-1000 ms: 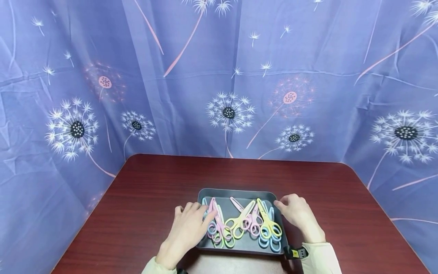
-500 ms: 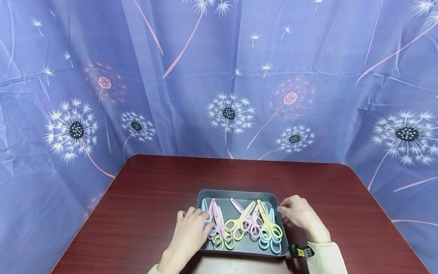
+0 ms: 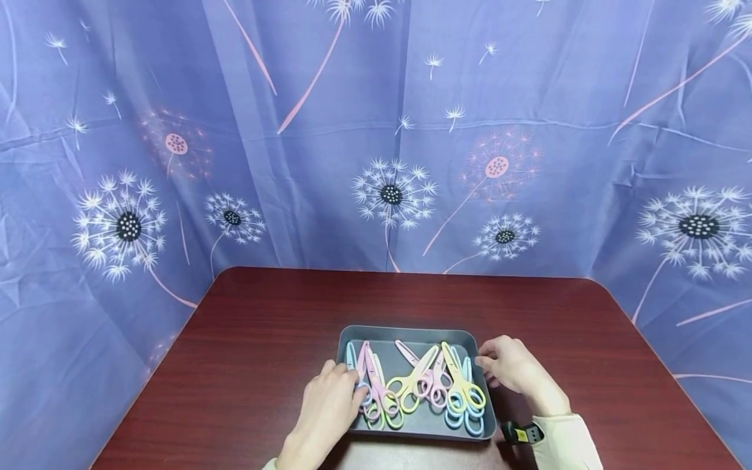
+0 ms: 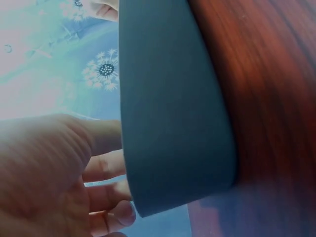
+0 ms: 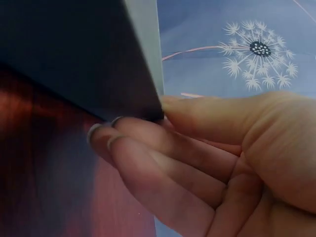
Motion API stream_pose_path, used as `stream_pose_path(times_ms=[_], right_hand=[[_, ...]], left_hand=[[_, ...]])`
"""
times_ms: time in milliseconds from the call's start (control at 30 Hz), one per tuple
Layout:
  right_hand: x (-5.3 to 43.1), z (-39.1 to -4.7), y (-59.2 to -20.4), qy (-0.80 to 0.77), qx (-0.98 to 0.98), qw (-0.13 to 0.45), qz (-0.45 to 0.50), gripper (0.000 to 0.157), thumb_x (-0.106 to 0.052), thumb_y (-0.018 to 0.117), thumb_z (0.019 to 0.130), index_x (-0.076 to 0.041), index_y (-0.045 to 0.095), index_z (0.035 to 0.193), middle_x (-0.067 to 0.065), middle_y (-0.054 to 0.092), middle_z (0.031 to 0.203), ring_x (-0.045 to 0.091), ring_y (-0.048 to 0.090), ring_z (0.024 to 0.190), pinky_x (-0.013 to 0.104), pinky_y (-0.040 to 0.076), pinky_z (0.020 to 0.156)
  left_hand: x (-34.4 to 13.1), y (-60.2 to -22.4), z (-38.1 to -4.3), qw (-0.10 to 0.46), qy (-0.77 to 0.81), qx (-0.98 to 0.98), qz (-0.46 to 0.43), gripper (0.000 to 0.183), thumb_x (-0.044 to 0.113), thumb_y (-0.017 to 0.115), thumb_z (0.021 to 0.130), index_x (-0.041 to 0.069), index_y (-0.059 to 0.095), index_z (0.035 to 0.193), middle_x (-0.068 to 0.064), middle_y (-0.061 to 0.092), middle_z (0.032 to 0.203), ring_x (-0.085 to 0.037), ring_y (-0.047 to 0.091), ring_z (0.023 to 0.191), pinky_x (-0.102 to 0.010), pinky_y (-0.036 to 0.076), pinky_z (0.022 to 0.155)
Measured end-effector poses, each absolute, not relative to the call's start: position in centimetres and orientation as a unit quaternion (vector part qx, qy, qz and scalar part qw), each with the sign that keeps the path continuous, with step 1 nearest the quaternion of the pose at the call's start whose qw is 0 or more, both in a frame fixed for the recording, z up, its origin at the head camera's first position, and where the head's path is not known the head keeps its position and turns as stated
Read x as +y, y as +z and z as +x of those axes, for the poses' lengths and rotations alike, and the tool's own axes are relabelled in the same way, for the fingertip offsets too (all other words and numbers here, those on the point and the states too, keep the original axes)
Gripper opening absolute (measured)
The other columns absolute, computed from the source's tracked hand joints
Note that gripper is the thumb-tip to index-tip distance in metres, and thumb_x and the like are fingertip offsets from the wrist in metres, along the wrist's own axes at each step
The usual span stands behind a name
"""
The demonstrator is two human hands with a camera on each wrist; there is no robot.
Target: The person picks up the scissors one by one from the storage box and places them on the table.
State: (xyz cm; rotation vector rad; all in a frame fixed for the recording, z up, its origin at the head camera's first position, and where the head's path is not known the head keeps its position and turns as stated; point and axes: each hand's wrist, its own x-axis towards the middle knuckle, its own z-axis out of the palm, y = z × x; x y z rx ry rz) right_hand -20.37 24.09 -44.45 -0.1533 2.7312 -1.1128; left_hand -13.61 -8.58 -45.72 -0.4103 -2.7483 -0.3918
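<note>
A dark grey rectangular tray [image 3: 423, 427] lies on the table with several pairs of pastel scissors inside. Pink scissors [image 3: 374, 375] lie at its left, while yellow scissors [image 3: 464, 391] rest over blue ones at its right. My left hand [image 3: 329, 398] grips the tray's left side, thumb over the rim above the scissors. Close up, the tray's wall [image 4: 173, 108] hides part of the left fingers. At the opposite side, my right hand [image 3: 514, 365] holds the edge. In the right wrist view, the thumb meets the rim and curled fingers [image 5: 163, 168] sit against the wall's outside.
The dark red wooden table [image 3: 282, 307] extends behind the tray and to both sides. A blue-purple cloth [image 3: 329, 170] with dandelion prints hangs behind the table and along its sides. A black strap device [image 3: 519, 433] is on the right wrist.
My left hand has shifted slightly right and nearer, its thumb drawn back from over the pink scissors. My right hand has slid slightly nearer along the tray's side. The tray has hardly moved.
</note>
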Motion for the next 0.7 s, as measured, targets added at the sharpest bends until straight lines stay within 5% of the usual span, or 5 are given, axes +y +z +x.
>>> stream_pose_path(times_ms=[300,700], right_hand=[[24.31,-20.26,-44.59,-0.365,0.924,0.089,-0.067,0.007,-0.002,0.067,0.088,-0.003,0.068,0.081,0.006,0.061,0.065,0.02,0.065,0.056,0.034,0.054,0.053],[24.17,-20.1,-44.83,-0.354,0.929,0.082,-0.063,0.011,-0.002,0.066,0.088,-0.004,0.065,0.077,0.006,0.057,0.062,0.019,0.064,0.054,0.033,0.054,0.053]], left_hand=[[-8.5,-45.75,-13.7,0.148,-0.128,-0.972,-0.133,0.024,0.028,0.074,0.082,0.014,0.062,0.067,0.002,0.058,0.062,-0.016,0.047,0.061,-0.033,0.036,0.046],[-7.9,-45.53,-13.81,0.128,-0.107,-0.983,-0.078,0.035,0.034,0.079,0.077,0.009,0.06,0.063,-0.009,0.059,0.059,-0.026,0.057,0.053,-0.041,0.042,0.045]])
